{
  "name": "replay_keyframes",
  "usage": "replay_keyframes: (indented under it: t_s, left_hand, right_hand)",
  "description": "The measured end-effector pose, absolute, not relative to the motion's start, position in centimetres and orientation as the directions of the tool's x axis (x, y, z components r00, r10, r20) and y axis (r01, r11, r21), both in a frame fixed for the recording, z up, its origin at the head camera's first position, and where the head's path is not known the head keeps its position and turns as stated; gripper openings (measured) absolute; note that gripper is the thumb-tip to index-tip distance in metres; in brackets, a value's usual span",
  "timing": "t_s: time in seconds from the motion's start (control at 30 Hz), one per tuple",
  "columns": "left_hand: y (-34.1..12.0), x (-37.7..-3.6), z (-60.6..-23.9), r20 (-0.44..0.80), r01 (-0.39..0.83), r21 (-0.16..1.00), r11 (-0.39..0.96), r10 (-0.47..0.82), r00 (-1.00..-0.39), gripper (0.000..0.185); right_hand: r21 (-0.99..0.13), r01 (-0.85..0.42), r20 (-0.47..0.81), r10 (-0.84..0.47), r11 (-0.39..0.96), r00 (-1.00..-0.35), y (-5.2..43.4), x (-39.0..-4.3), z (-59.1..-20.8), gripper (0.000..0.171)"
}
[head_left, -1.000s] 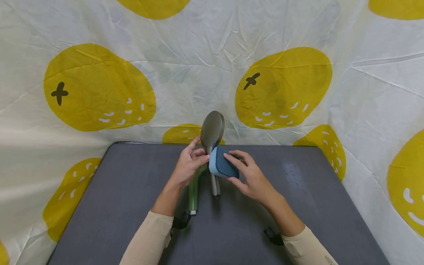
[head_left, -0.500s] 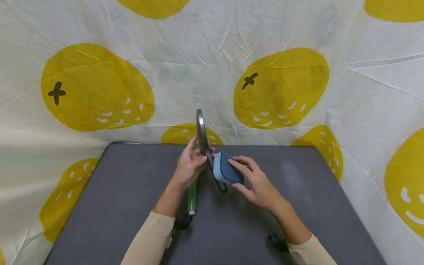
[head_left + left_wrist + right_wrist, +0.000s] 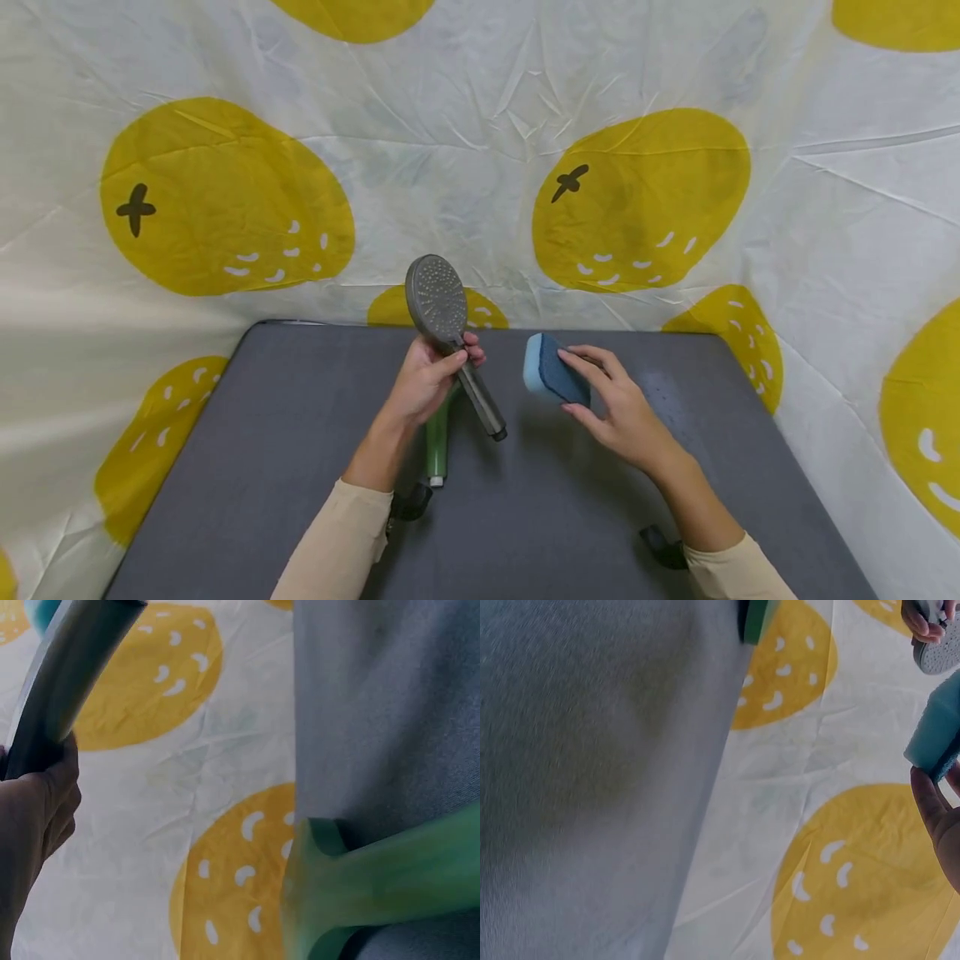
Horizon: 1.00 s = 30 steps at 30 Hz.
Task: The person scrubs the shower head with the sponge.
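My left hand (image 3: 427, 379) grips a grey shower head (image 3: 437, 298) at its neck, above the table. Its nozzle face is turned toward me, and the handle slants down to the right. In the left wrist view the handle (image 3: 75, 675) rises from the curled fingers. My right hand (image 3: 626, 408) pinches a blue sponge (image 3: 557, 369) between thumb and fingers, to the right of the shower head and apart from it. The sponge has a light blue side and a darker, rougher side. In the right wrist view the sponge (image 3: 936, 731) sits at the fingertips.
A green object with a tubular handle (image 3: 437, 442) lies on the dark grey table (image 3: 315, 433), partly hidden behind my left hand. Its wide end (image 3: 307, 892) shows in the left wrist view. A white cloth with yellow fruit prints (image 3: 450, 167) hangs behind the table.
The shower head has turned in my left hand, from its smooth back through edge-on to its nozzle face. My right hand has drawn the sponge away to the right.
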<state>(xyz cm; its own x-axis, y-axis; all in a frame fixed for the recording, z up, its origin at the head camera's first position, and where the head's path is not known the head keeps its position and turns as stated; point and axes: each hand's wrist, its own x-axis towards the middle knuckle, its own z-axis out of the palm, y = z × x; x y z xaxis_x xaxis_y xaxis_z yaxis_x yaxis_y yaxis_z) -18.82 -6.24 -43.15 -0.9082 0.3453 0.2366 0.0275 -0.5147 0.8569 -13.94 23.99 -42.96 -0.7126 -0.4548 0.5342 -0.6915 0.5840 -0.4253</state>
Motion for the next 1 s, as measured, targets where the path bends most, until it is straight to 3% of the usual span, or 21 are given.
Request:
replay_keyframes:
  t_s: [0.2, 0.3, 0.47, 0.77, 1.0]
  left_hand:
    - [-6.4, -19.1, -43.4, 0.277, 0.064, 0.882, -0.467, 0.403, -0.872, 0.056]
    - [-6.4, -19.0, -43.1, 0.234, 0.043, 0.898, -0.438, 0.392, -0.89, 0.06]
    - [-6.2, -19.0, -42.9, 0.148, 0.018, 0.938, -0.346, 0.354, -0.924, 0.045]
    - [-5.6, -19.2, -43.3, 0.114, 0.049, 0.953, -0.299, 0.205, -0.972, 0.039]
    - [-6.0, -19.3, -43.5, 0.103, 0.06, 0.959, -0.276, 0.145, -0.984, 0.037]
  right_hand:
    - [-0.403, -0.699, 0.536, -0.466, 0.591, -0.704, 24.8, -14.2, -43.1, 0.082]
    - [-0.394, -0.706, 0.532, -0.48, 0.589, -0.697, 24.6, -14.3, -42.8, 0.082]
    - [-0.369, -0.712, 0.495, -0.521, 0.598, -0.695, 23.3, -14.6, -41.9, 0.08]
    - [-0.341, -0.751, 0.451, -0.603, 0.565, -0.658, 20.0, -15.9, -41.1, 0.071]
    - [-0.284, -0.779, 0.402, -0.668, 0.56, -0.627, 20.8, -14.6, -41.3, 0.072]
